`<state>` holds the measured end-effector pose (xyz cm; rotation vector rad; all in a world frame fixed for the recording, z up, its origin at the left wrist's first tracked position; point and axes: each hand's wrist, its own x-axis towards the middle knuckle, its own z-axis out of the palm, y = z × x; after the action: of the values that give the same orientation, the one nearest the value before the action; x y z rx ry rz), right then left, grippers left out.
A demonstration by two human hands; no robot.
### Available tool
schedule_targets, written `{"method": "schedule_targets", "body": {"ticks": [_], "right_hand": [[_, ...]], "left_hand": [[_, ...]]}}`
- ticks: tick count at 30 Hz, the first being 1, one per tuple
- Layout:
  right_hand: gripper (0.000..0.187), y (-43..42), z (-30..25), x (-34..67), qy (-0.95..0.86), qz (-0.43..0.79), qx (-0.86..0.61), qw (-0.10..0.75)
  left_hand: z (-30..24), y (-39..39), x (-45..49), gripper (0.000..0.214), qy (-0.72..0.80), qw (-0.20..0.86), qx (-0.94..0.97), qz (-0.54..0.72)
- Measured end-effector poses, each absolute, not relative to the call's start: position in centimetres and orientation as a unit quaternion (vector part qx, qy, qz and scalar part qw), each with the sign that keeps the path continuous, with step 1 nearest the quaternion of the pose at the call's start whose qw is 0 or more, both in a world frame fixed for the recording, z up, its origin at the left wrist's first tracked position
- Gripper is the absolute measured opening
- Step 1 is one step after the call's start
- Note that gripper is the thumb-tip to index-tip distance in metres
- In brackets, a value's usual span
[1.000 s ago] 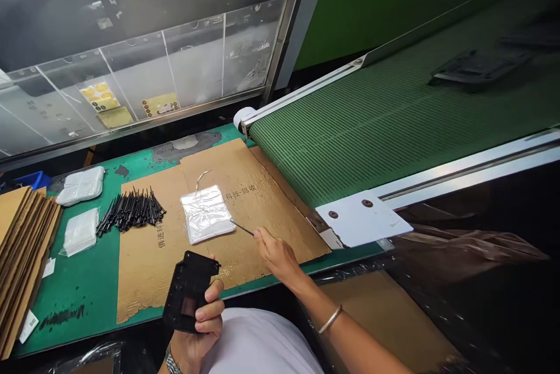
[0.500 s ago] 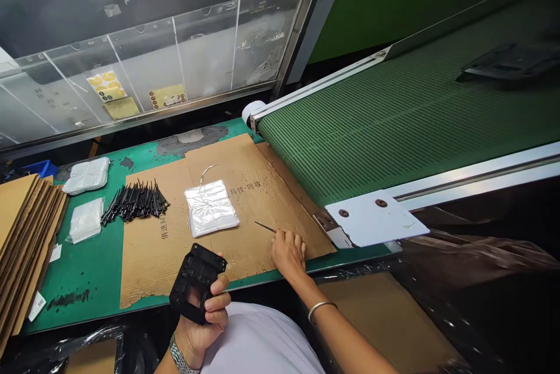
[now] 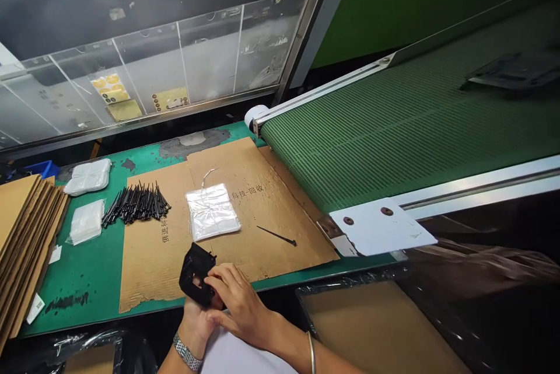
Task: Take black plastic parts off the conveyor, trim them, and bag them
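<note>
A black plastic housing point(image 3: 191, 269) with a rectangular opening is in my left hand point(image 3: 198, 321), tilted up over the front edge of the bench. My right hand point(image 3: 238, 298) has its curled fingers on the housing's right side; its fingertips are partly hidden there. On the cardboard to the right lies one thin black plastic stick point(image 3: 276, 235) with a small head at one end. A pile of similar black sticks point(image 3: 137, 203) rests on the left. Between them is a stack of clear plastic bags point(image 3: 213, 212).
Flat cardboard point(image 3: 245, 170) covers part of the green bench point(image 3: 98, 280). More bag stacks point(image 3: 87, 221) and standing cardboard sheets point(image 3: 30, 240) are at the left. A green conveyor belt point(image 3: 350, 146) runs to the right, carrying a dark part point(image 3: 511, 73). Below stands a plastic-lined carton point(image 3: 371, 327).
My right hand has let go of the thin black stick, leaving it on the cardboard, and moved left to the housing. The housing has turned in my left hand.
</note>
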<state>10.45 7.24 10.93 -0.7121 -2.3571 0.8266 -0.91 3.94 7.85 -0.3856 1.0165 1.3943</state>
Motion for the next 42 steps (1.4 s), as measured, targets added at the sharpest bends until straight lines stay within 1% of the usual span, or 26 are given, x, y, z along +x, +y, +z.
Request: {"method": "schedule_targets", "body": {"ticks": [2, 3, 4, 6, 8, 10, 13, 16, 19, 21, 24, 29, 32, 35, 39, 42], "right_hand": [[0.048, 7.5, 10.7, 10.1, -0.881, 0.296, -0.276, 0.244], [0.048, 7.7, 10.4, 9.9, -0.882, 0.295, -0.279, 0.241], [0.043, 7.9, 10.1, 9.8, -0.880, 0.297, -0.283, 0.240], [0.027, 8.4, 9.4, 9.7, -0.871, 0.308, -0.297, 0.240], [0.014, 9.2, 8.7, 9.9, -0.857, 0.333, -0.328, 0.219], [0.013, 10.5, 7.8, 10.3, -0.838, 0.356, -0.367, 0.187], [0.021, 13.0, 6.1, 11.2, -0.828, 0.376, -0.391, 0.144], [0.023, 15.4, 4.4, 11.9, -0.837, 0.375, -0.384, 0.101], [0.015, 16.8, 3.2, 11.6, -0.846, 0.347, -0.398, 0.078], [0.013, 17.4, 2.9, 10.7, -0.846, 0.320, -0.419, 0.081], [0.018, 18.1, 2.5, 8.4, -0.832, 0.290, -0.465, 0.088], [0.016, 19.1, 1.1, 5.0, -0.798, 0.297, -0.516, 0.096], [0.017, 19.8, 0.5, 4.2, -0.780, 0.344, -0.508, 0.121], [0.020, 21.1, 0.5, 3.9, -0.748, 0.417, -0.489, 0.168], [0.024, 23.6, 1.5, 3.8, -0.669, 0.536, -0.458, 0.237], [0.029, 24.7, 2.9, 4.0, -0.610, 0.611, -0.421, 0.278]], "left_hand": [[8.0, 4.1, -0.5, 0.002, 0.458, 0.629, -0.168, 0.605], [8.1, 4.2, -0.3, 0.004, 0.461, 0.629, -0.164, 0.603], [8.3, 4.3, -0.2, 0.005, 0.464, 0.630, -0.159, 0.601], [8.4, 4.4, -0.1, 0.006, 0.470, 0.635, -0.145, 0.596], [8.4, 4.4, -0.3, 0.007, 0.481, 0.651, -0.134, 0.572], [8.3, 4.2, -0.5, 0.010, 0.499, 0.676, -0.130, 0.527], [7.8, 3.8, -1.0, 0.018, 0.537, 0.688, -0.129, 0.471], [7.4, 3.6, -1.5, 0.026, 0.569, 0.664, -0.125, 0.468], [7.1, 3.6, -1.8, 0.029, 0.585, 0.640, -0.126, 0.481], [6.9, 3.7, -1.9, 0.028, 0.590, 0.626, -0.129, 0.494], [6.6, 3.8, -2.0, 0.023, 0.595, 0.609, -0.134, 0.507], [6.2, 3.9, -2.1, 0.021, 0.601, 0.598, -0.133, 0.514], [6.1, 3.7, -2.1, 0.020, 0.605, 0.591, -0.131, 0.517], [5.8, 3.4, -2.3, 0.020, 0.613, 0.578, -0.125, 0.523], [4.9, 3.5, -2.5, 0.024, 0.635, 0.553, -0.090, 0.532], [4.2, 4.2, -2.7, 0.030, 0.663, 0.517, -0.031, 0.540]]}}
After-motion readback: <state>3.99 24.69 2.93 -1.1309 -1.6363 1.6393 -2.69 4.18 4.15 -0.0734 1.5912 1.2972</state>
